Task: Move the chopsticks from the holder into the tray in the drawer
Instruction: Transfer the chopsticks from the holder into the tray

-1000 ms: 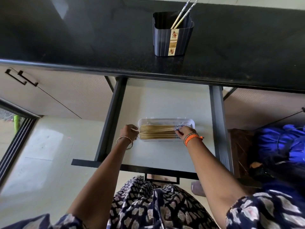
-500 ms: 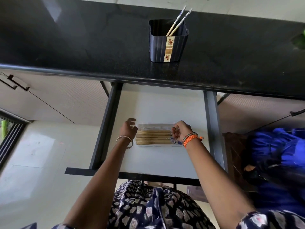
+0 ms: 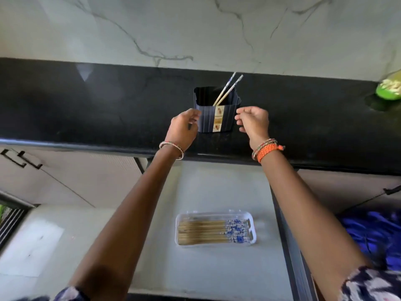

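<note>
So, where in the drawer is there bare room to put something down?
The drawer floor is bare between the counter edge and the tray, and also in front of the tray and on both its sides. The tray itself is crowded with chopsticks.

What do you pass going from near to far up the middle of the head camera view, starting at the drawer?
Tray with chopsticks laid in it → black counter's front edge → dark holder, flanked by left hand and right hand → two chopsticks in the holder → marble wall.
</note>
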`<control>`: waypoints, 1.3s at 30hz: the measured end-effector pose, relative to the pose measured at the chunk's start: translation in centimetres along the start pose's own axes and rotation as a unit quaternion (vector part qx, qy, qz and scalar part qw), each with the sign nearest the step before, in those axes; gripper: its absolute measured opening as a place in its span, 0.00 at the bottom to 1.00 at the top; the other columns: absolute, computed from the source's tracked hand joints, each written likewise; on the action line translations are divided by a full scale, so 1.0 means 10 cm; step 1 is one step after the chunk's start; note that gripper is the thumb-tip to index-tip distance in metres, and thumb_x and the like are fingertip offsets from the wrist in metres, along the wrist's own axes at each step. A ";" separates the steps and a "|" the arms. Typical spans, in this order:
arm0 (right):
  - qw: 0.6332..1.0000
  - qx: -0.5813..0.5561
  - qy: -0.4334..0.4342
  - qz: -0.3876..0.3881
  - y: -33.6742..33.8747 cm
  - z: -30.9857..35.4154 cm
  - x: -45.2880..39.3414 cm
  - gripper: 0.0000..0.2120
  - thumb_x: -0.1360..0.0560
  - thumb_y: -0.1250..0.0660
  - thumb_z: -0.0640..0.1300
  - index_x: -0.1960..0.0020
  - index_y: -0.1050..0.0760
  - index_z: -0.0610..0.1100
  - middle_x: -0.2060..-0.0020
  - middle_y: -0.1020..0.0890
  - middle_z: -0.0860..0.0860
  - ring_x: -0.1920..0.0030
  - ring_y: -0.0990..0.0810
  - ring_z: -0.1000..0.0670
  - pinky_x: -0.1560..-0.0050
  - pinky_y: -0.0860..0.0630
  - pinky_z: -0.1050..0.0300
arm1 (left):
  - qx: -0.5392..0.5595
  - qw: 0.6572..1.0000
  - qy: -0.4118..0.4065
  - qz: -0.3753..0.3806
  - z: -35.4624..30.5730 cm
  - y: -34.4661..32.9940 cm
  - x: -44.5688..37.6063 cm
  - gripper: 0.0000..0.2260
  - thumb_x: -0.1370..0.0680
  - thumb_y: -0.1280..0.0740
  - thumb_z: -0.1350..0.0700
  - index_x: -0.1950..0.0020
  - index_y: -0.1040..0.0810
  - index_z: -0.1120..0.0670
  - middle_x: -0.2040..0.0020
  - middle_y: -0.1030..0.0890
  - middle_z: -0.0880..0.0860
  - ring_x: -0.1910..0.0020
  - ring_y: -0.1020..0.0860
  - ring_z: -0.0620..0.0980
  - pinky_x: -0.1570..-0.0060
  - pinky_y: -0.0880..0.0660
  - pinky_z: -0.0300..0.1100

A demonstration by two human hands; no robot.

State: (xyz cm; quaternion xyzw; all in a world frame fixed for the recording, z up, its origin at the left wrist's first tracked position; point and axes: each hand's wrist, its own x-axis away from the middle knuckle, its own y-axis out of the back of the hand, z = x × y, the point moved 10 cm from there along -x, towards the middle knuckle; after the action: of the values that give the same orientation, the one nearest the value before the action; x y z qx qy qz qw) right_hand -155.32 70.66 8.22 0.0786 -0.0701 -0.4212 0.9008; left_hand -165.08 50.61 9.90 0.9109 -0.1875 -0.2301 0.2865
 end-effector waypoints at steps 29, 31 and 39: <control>0.992 0.101 0.005 0.075 -0.79 0.37 -1.95 0.13 0.26 0.31 0.41 0.68 0.29 0.43 0.73 0.27 0.49 0.77 0.30 0.55 0.81 0.32 0.68 | -0.035 0.997 -0.042 0.054 0.38 -0.30 -0.71 0.20 0.25 0.34 0.63 0.34 0.28 0.54 0.35 0.25 0.54 0.44 0.22 0.52 0.42 0.22 0.48; 0.992 0.096 0.012 0.085 -0.74 0.44 -1.87 0.11 0.26 0.31 0.40 0.66 0.27 0.43 0.73 0.25 0.49 0.77 0.28 0.55 0.75 0.27 0.67 | -0.058 0.997 -0.036 0.045 0.33 -0.27 -0.67 0.21 0.24 0.36 0.62 0.32 0.31 0.52 0.33 0.27 0.54 0.37 0.27 0.54 0.37 0.26 0.48; 0.995 0.006 0.100 -0.028 0.18 1.05 -1.14 0.04 0.26 0.30 0.38 0.56 0.21 0.36 0.73 0.22 0.48 0.82 0.24 0.60 0.68 0.19 0.64 | -0.052 0.996 -0.066 -0.022 -0.45 0.14 -0.47 0.20 0.22 0.39 0.60 0.30 0.33 0.53 0.32 0.29 0.55 0.31 0.33 0.53 0.32 0.33 0.47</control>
State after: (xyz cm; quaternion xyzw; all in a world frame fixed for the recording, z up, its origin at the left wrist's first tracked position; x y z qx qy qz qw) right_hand -163.26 79.68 18.12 0.1279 0.0197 -0.4359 0.8907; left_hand -166.85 53.77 15.52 0.8816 -0.1740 -0.3055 0.3151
